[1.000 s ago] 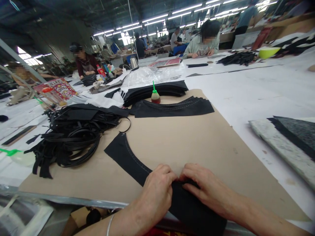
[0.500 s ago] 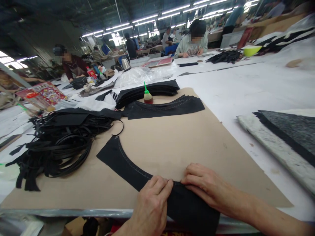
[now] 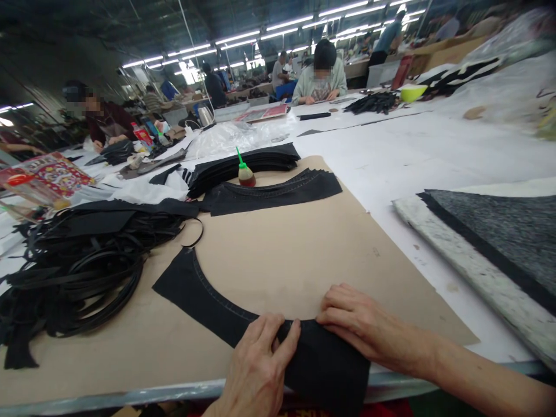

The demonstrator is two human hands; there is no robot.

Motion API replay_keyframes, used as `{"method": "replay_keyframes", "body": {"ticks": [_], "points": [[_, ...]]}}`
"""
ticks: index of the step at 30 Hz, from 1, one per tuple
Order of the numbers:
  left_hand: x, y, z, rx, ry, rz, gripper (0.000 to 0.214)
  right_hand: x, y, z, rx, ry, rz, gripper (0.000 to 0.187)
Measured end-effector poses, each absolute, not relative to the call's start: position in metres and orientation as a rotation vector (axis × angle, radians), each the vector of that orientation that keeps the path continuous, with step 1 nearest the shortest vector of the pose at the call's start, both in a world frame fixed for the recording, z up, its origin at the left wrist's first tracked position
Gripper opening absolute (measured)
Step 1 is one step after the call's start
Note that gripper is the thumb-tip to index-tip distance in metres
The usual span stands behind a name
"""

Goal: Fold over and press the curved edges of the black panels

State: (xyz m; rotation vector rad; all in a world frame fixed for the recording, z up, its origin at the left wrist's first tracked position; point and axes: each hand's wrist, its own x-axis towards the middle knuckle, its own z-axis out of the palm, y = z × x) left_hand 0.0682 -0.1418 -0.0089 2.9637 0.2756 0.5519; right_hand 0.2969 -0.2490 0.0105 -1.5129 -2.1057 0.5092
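Left hand [image 3: 256,365], right hand [image 3: 365,327] — just apart — press curved black fabric [image 3: 324,362] on tan card [image 3: 278,260], tangled black strips [image 3: 73,278] beside.

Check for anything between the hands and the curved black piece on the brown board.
Nothing visible stands in the way. The left hand and right hand are already in contact with the curved black piece, which lies on the brown board.

Strip pile [image 3: 73,272] — left of curved panel [image 3: 204,295]
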Motion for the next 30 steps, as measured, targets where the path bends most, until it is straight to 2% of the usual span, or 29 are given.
{"method": "replay_keyframes", "body": {"ticks": [5, 12, 22, 30], "points": [[0.075, -0.139, -0.009, 2.883, 0.120, 0.577, 0.040, 0.303, -0.254, 0.011, -1.530, -2.177, 0.470, 0.023], [0.080, -0.141, -0.003, 2.923, 0.108, 0.368, 0.058, 0.308, -0.258, 0.009, -1.534, -2.253, 0.348, 0.024], [0.095, -0.147, -0.002, 2.842, 0.096, 0.470, 0.044, 0.313, -0.262, 0.015, -1.494, -2.290, 0.261, 0.029], [0.106, -0.156, 0.000, 2.955, 0.067, 0.433, 0.047, 0.315, -0.266, 0.013, -1.503, -2.293, 0.278, 0.030]]}}
